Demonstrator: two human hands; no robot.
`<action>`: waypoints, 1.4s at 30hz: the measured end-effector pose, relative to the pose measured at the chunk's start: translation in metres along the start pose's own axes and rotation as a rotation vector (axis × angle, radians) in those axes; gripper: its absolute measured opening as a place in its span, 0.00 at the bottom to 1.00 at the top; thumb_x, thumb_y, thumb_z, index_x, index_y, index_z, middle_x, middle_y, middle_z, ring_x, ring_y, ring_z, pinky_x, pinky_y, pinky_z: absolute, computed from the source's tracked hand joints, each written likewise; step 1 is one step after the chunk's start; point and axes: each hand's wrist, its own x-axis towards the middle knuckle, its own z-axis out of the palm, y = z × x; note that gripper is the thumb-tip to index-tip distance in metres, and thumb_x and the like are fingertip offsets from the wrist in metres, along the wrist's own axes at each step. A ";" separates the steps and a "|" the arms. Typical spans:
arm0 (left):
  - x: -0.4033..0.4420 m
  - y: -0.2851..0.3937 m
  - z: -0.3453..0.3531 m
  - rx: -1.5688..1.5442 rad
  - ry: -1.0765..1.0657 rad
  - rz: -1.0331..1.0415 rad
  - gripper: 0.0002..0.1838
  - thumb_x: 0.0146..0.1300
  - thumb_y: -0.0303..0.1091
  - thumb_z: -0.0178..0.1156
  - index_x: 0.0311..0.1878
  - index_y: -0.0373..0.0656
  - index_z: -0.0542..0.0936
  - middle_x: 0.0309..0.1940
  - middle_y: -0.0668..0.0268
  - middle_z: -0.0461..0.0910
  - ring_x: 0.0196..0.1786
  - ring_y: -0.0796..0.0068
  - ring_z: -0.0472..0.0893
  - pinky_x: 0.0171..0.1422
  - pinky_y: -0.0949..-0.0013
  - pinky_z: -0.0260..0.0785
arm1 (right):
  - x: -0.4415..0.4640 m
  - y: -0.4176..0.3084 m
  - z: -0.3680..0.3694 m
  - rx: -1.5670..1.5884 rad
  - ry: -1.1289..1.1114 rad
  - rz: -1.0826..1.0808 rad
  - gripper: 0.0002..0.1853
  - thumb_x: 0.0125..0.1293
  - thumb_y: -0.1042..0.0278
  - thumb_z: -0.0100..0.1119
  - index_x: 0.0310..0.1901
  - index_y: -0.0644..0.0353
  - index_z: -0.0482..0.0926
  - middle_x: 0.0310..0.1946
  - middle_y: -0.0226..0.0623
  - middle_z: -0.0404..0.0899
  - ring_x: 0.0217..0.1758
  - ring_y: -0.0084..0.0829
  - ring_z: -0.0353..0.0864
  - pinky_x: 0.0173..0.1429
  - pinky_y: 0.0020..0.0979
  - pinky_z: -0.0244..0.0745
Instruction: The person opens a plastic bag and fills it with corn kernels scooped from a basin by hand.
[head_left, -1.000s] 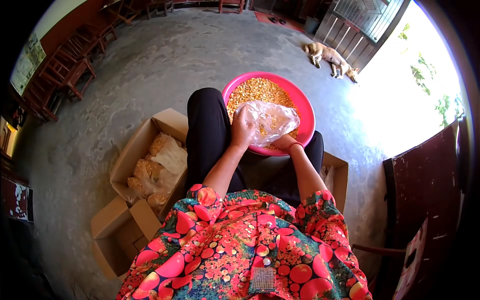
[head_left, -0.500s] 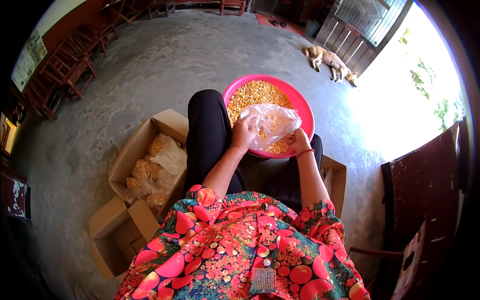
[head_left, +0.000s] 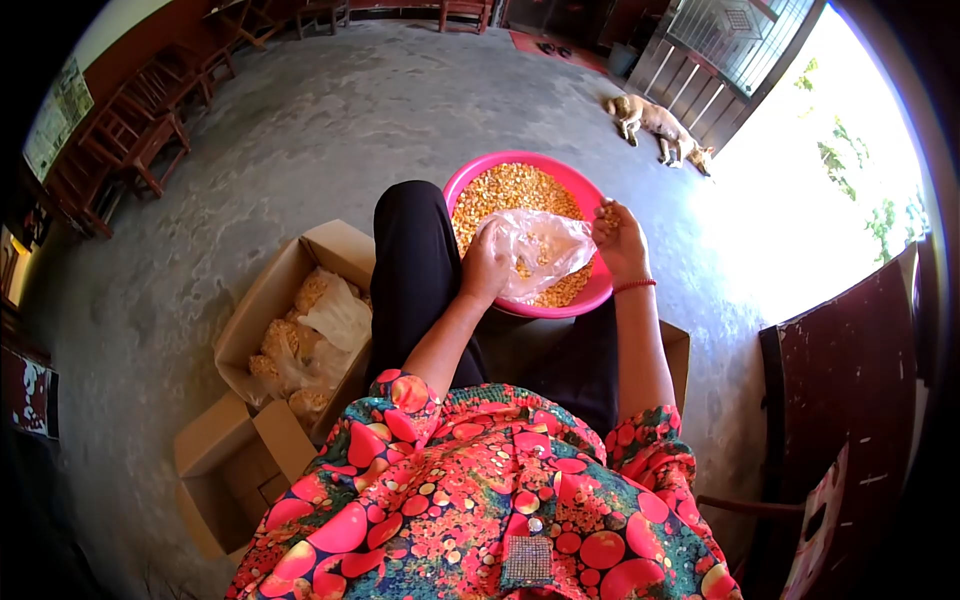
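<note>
Between my knees stands a pink basin (head_left: 590,298) holding a broad layer of yellow-orange corn kernels (head_left: 520,187). My left hand (head_left: 485,265) grips the left edge of a clear plastic bag (head_left: 550,240), which lies over the near half of the basin with some kernels showing in or through it. My right hand (head_left: 622,243) is raised above the basin's right rim, apart from the bag. Its fingers are curled around a small amount of corn kernels. A red bracelet (head_left: 634,285) circles the right wrist.
A cardboard box (head_left: 245,310) with filled plastic bags (head_left: 310,345) stands by my left leg, another open box (head_left: 215,440) below it. Part of a box (head_left: 676,360) shows at my right. A dog (head_left: 660,130) lies near the doorway; wooden chairs (head_left: 130,135) line the left wall.
My right hand has left the bag's right side and moved up and to the right, now closed around kernels. My left hand stays on the bag.
</note>
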 end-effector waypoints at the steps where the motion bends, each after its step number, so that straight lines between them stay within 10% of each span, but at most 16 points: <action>1: 0.000 0.002 -0.002 -0.012 -0.021 -0.027 0.25 0.42 0.20 0.49 0.51 0.34 0.67 0.48 0.49 0.70 0.53 0.56 0.68 0.58 0.65 0.60 | 0.001 0.005 0.004 0.000 -0.001 0.000 0.07 0.60 0.67 0.46 0.32 0.61 0.71 0.22 0.33 0.70 0.21 0.21 0.67 0.25 0.20 0.66; 4: 0.000 0.012 -0.008 -0.029 -0.046 -0.062 0.26 0.42 0.19 0.48 0.51 0.33 0.66 0.48 0.48 0.68 0.54 0.54 0.67 0.59 0.64 0.58 | 0.007 0.030 0.018 -0.142 -0.026 0.010 0.08 0.59 0.68 0.46 0.33 0.64 0.72 0.28 0.36 0.74 0.32 0.28 0.74 0.41 0.31 0.72; 12: -0.001 0.004 -0.003 -0.049 -0.027 -0.063 0.27 0.41 0.16 0.46 0.51 0.35 0.67 0.49 0.50 0.69 0.55 0.57 0.68 0.59 0.66 0.59 | 0.004 0.062 0.018 -0.835 -0.041 0.144 0.13 0.58 0.62 0.47 0.41 0.58 0.77 0.39 0.32 0.75 0.45 0.22 0.71 0.42 0.23 0.64; 20: -0.003 0.015 -0.012 -0.108 -0.155 -0.164 0.23 0.43 0.13 0.45 0.44 0.41 0.75 0.43 0.53 0.71 0.51 0.60 0.71 0.56 0.69 0.61 | 0.034 0.052 0.028 -1.027 0.042 -0.092 0.37 0.50 0.63 0.60 0.61 0.59 0.54 0.58 0.47 0.59 0.62 0.41 0.57 0.59 0.32 0.59; 29: -0.001 0.007 -0.007 -0.194 -0.105 -0.147 0.20 0.44 0.17 0.44 0.41 0.39 0.77 0.42 0.47 0.71 0.47 0.52 0.71 0.53 0.64 0.63 | 0.009 0.018 0.041 -0.831 -0.245 0.192 0.16 0.59 0.65 0.49 0.48 0.61 0.70 0.39 0.35 0.75 0.40 0.24 0.75 0.44 0.25 0.71; 36: 0.000 0.002 -0.004 -0.069 0.074 -0.026 0.23 0.43 0.19 0.45 0.48 0.34 0.70 0.41 0.46 0.71 0.47 0.51 0.71 0.52 0.61 0.63 | 0.011 0.005 -0.010 -0.257 0.209 -0.227 0.06 0.57 0.71 0.50 0.36 0.61 0.74 0.22 0.29 0.72 0.21 0.18 0.69 0.23 0.18 0.65; 42: -0.004 -0.007 0.002 -0.041 0.023 -0.021 0.23 0.43 0.19 0.47 0.49 0.35 0.70 0.42 0.47 0.71 0.47 0.51 0.71 0.52 0.61 0.63 | 0.017 0.053 -0.095 -0.988 0.213 0.077 0.09 0.56 0.67 0.50 0.38 0.59 0.74 0.26 0.35 0.74 0.26 0.28 0.73 0.30 0.29 0.71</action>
